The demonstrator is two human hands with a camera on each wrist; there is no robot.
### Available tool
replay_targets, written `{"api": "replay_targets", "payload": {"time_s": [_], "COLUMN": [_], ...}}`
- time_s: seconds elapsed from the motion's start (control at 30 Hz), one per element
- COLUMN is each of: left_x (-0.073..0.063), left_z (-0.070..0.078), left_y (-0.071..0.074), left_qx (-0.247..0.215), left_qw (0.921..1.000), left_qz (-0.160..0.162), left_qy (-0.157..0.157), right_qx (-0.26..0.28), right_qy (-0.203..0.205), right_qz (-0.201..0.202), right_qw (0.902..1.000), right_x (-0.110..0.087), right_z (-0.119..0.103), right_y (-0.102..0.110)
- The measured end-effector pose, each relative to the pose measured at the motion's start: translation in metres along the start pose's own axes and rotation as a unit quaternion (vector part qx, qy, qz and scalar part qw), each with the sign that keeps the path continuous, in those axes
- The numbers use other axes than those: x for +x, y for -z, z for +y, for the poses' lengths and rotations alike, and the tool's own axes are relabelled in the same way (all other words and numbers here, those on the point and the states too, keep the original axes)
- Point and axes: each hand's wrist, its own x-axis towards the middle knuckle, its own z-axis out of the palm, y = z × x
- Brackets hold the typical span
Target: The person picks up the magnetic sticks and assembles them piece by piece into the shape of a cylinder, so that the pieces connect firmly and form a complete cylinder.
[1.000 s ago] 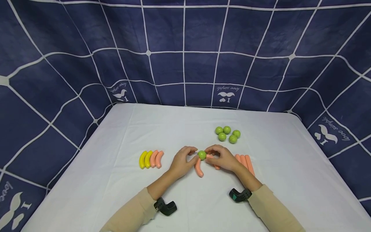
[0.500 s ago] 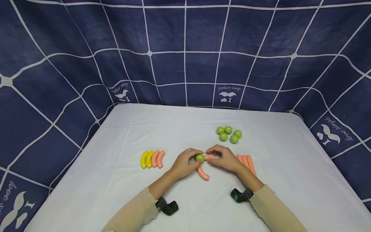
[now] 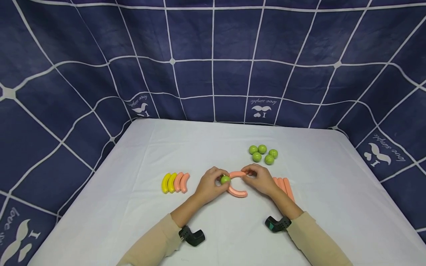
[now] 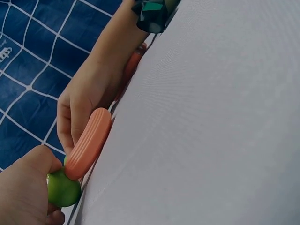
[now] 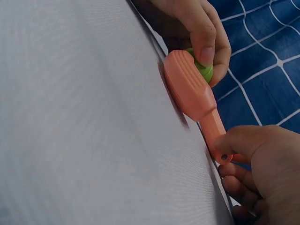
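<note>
My left hand (image 3: 210,185) pinches a green ball (image 3: 225,179) between thumb and fingers. Two curved salmon-pink pieces reach rightward from the ball, making a C shape. The lower curved piece (image 3: 239,193) has a free right end; its ribbed side shows in the left wrist view. My right hand (image 3: 261,180) pinches the right end of the upper curved piece (image 3: 237,174). In the right wrist view, a small hole shows in the end of that upper piece (image 5: 212,133) beside my right fingers. Where the pieces meet the ball is partly hidden by my left fingers.
Several loose green balls (image 3: 256,157) lie beyond my right hand. Yellow curved pieces (image 3: 165,183) and pink curved pieces (image 3: 184,183) stand in a row at left. Straight pink sticks (image 3: 287,189) lie by my right forearm. A white cloth (image 3: 159,229) covers the table.
The ball has shifted left and the two curved pieces have swung to open rightward as a C. My right hand has moved slightly right, now at the upper piece's end.
</note>
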Motion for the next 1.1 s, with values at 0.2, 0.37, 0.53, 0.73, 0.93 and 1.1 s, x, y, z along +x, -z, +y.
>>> {"api": "replay_targets", "payload": {"time_s": [0.2,0.37,0.53,0.73,0.93,1.1], "left_x": [0.000,0.000,-0.001,-0.002,-0.002,-0.002], "left_z": [0.000,0.000,0.001,0.001,0.002,0.001], "left_y": [0.000,0.001,0.000,-0.004,-0.003,-0.002], "left_qx": [-0.009,-0.001,-0.006,-0.015,-0.016,-0.017], "left_qw": [0.9999,1.0000,1.0000,0.9997,0.9992,0.9991], "left_qz": [-0.003,-0.003,0.005,0.008,0.025,0.023], "left_qy": [0.005,0.004,0.002,0.019,0.027,0.030], "right_qx": [0.003,0.009,0.001,-0.004,-0.008,-0.028], "right_qy": [-0.011,-0.009,-0.010,-0.028,-0.046,-0.062], "right_qz": [0.006,0.003,-0.006,-0.042,-0.011,0.027], "right_qw": [0.9999,0.9999,0.9999,0.9987,0.9988,0.9973], "right_x": [0.000,0.003,0.003,0.004,0.008,0.008], "right_z": [-0.003,-0.002,-0.002,-0.008,-0.009,0.000], "right_y": [0.000,0.000,0.000,0.015,0.042,0.067]}}
